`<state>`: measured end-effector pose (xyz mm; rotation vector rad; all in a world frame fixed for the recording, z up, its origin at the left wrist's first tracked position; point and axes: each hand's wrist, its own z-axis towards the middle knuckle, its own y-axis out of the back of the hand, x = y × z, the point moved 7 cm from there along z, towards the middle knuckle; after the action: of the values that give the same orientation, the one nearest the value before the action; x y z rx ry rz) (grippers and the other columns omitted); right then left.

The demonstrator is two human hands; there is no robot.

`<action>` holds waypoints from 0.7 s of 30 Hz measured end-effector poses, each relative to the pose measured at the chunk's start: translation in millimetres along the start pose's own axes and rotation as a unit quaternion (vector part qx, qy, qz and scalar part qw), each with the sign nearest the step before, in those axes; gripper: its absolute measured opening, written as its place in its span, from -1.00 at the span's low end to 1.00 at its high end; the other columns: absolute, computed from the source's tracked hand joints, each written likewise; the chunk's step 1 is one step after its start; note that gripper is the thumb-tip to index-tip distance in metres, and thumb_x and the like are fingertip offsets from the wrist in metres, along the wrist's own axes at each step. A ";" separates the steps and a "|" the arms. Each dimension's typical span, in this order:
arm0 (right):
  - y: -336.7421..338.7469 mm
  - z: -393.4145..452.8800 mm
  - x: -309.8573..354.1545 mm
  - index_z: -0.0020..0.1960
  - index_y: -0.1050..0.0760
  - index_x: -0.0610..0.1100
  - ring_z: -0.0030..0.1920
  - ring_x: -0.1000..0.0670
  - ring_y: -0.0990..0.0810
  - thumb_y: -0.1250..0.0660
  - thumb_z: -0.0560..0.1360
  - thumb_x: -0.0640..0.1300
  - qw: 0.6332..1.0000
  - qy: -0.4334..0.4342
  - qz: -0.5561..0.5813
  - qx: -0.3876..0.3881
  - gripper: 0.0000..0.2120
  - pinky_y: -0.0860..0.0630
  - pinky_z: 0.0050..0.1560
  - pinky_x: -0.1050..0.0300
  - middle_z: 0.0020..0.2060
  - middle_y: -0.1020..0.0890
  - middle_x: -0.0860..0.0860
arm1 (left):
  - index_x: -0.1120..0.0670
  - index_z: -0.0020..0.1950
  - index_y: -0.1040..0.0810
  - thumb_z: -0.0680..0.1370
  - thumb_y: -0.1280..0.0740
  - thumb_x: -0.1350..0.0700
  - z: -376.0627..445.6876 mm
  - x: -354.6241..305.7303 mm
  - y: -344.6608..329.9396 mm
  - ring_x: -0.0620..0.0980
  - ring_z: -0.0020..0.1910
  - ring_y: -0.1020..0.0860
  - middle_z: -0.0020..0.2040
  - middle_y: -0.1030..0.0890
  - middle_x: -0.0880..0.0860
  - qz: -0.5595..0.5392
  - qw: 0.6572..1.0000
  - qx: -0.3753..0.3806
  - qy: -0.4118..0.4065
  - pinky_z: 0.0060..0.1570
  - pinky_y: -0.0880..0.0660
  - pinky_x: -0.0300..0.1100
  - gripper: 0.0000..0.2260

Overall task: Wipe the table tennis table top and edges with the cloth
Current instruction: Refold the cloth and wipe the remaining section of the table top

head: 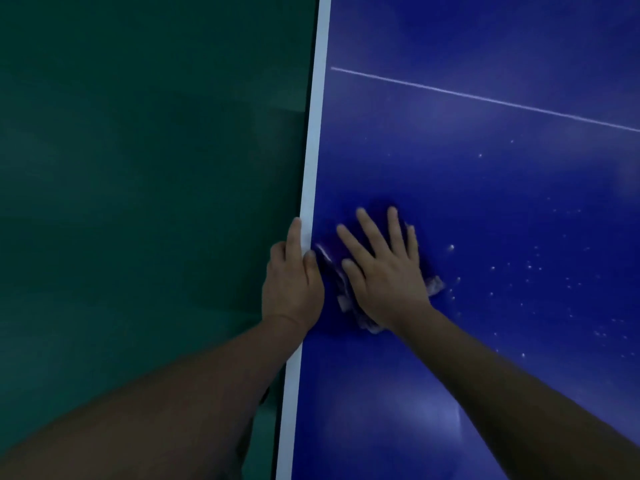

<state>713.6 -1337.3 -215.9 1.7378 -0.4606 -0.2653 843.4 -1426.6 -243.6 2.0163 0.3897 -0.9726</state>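
Observation:
The blue table tennis table [485,202] fills the right half of the head view, with a white border stripe [317,133] along its left edge. A dark blue-purple cloth [332,268] with pale frayed edges lies on the top close to that edge. My right hand [384,268] presses flat on the cloth with its fingers spread and straight. My left hand [292,278] holds the table's edge: the thumb lies on the white stripe and the fingers curl down over the side, out of sight.
A thin white line [485,97] crosses the table top farther away. Small pale specks [530,268] dot the surface right of the cloth. Dark green floor [138,202] lies left of the table.

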 end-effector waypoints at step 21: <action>31.7 138.6 -39.0 0.60 0.01 0.23 0.58 -0.26 0.26 0.14 0.64 0.23 0.972 -0.214 0.096 -0.027 -0.47 0.24 0.49 -0.40 0.63 0.06 0.05 | -0.13 0.58 -0.08 0.69 0.01 -0.10 66.1 -24.8 8.0 0.05 0.07 -0.48 0.36 -0.36 0.08 0.031 0.998 0.035 0.047 0.01 -0.40 -0.05 -0.56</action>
<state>615.5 -1447.3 -217.9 1.5679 -0.9207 -0.5112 799.2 -1482.3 -243.1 2.1301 0.3455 -0.8659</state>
